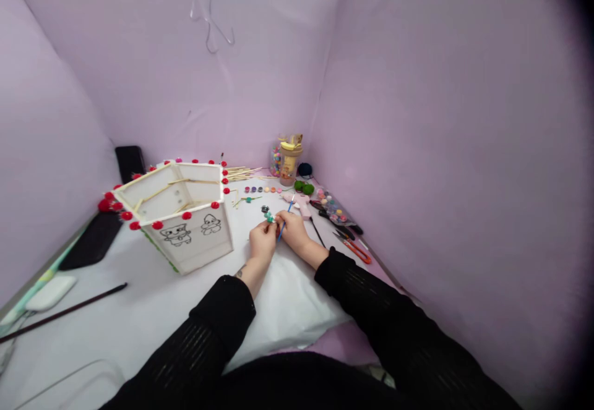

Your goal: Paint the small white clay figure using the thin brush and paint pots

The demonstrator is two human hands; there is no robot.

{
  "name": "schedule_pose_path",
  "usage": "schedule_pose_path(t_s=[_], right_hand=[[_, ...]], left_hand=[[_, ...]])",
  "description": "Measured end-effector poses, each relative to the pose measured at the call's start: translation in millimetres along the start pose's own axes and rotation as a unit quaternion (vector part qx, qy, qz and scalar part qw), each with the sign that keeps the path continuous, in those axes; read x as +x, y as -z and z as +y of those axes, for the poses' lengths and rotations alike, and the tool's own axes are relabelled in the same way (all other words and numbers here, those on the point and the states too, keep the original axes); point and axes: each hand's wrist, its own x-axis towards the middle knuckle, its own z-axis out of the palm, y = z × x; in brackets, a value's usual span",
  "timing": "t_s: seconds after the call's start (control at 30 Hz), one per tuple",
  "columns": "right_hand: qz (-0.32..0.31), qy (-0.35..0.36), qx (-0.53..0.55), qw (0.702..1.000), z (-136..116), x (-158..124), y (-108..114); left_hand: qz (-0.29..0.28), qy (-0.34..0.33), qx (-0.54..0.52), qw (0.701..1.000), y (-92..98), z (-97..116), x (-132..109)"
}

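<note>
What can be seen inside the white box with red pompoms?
Inside the white box, thin wooden sticks cross the open top. Its walls hide the bottom.

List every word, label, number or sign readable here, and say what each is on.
No readable text in this view.
White box: two outline cartoon figures on its front panel, no lettering.
Yellow-lidded jar: any label is too small and blurred to read.
Paint pots: no markings legible.
Left hand and right hand: the small pieces they hold show no writing.

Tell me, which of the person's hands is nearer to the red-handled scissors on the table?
Right. The right hand lies just left of the red-handled scissors and holds a blue brush; the left hand sits farther left, beyond the right one, nearer the white box.
</note>
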Motion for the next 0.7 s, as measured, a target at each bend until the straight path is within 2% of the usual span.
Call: schedule_pose_path(t_s=[0.4, 0.57, 0.7], right_hand=[[-0.039, 0.003, -0.023, 0.999, -11, 16, 28], [-0.063, -0.010, -0.051, 0.997, -17, 30, 39], [-0.095, -0.028, -0.079, 0.992, -21, 43, 45]], left_hand=[[-0.053, 0.039, -0.136, 0.989, 1.8, -7, 6], [-0.080, 0.057, -0.212, 0.972, 2.6, -1, 1], [-0.093, 0.060, -0.234, 0.966, 1.1, 5, 1]])
